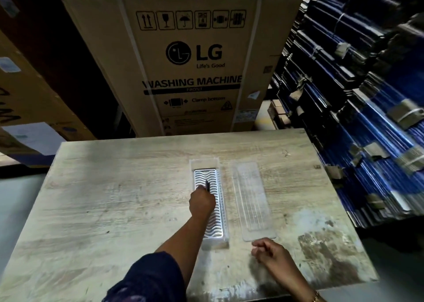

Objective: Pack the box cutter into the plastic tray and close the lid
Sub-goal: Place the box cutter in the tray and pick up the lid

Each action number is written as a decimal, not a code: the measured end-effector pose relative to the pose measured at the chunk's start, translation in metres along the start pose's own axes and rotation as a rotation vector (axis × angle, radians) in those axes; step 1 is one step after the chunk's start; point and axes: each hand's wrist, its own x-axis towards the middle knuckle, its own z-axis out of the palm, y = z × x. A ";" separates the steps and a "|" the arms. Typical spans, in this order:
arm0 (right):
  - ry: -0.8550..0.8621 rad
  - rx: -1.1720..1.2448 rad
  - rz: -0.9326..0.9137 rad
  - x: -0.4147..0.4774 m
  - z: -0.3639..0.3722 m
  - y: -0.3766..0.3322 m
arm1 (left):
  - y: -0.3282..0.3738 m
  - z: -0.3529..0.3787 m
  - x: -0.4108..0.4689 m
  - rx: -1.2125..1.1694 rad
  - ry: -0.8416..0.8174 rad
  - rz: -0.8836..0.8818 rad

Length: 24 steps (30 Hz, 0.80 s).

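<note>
A long clear plastic tray (pixel 205 164) lies lengthwise on the wooden table (pixel 114 187), with a wavy-patterned white insert (pixel 219 219) inside it. My left hand (pixel 202 200) reaches over the tray's middle and holds a thin dark object, likely the box cutter (pixel 207 185), whose tip pokes out over the insert. To the right of the tray, the clear flat lid (pixel 251 196) lies on the table. My right hand (pixel 268 252) rests at the lid's near end, fingers curled, touching or pinching its edge.
A large cardboard washing machine box (pixel 192 60) stands behind the table. Stacks of blue and black bundled packs (pixel 367 95) rise along the right edge. More cardboard boxes (pixel 34 95) stand at the left.
</note>
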 end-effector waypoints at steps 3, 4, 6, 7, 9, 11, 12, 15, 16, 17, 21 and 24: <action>0.100 -0.082 0.015 0.024 -0.006 -0.001 | 0.000 0.004 -0.003 0.009 -0.005 -0.018; 0.128 -0.116 0.008 0.034 -0.008 -0.002 | -0.001 -0.001 -0.008 -0.020 -0.011 -0.001; 0.168 -0.251 0.016 0.059 -0.008 -0.006 | -0.010 -0.014 -0.022 -0.160 -0.050 0.048; 0.184 -0.324 0.044 0.071 -0.007 -0.008 | -0.019 -0.023 -0.032 -0.285 -0.078 0.046; 0.220 -0.435 0.128 0.092 -0.003 -0.013 | -0.043 -0.044 -0.055 -0.506 -0.128 -0.027; 0.261 -0.519 0.173 0.104 0.002 -0.023 | -0.072 -0.065 -0.075 -0.559 -0.122 -0.095; 0.287 -0.536 0.191 0.108 0.005 -0.027 | -0.087 -0.075 -0.083 -0.566 -0.104 -0.134; 0.307 -0.500 0.303 0.121 0.006 -0.038 | -0.119 -0.095 -0.099 -0.574 -0.053 -0.217; 0.307 -0.466 0.340 0.127 0.002 -0.038 | -0.125 -0.097 -0.102 -0.571 -0.055 -0.231; 0.310 -0.421 0.365 0.131 -0.004 -0.038 | -0.128 -0.098 -0.104 -0.568 -0.064 -0.231; 0.293 -0.109 0.296 0.144 -0.027 -0.030 | -0.113 -0.094 -0.096 -0.576 -0.118 -0.150; 0.359 0.112 0.112 0.128 -0.041 -0.038 | -0.087 -0.088 -0.084 -0.547 -0.162 -0.045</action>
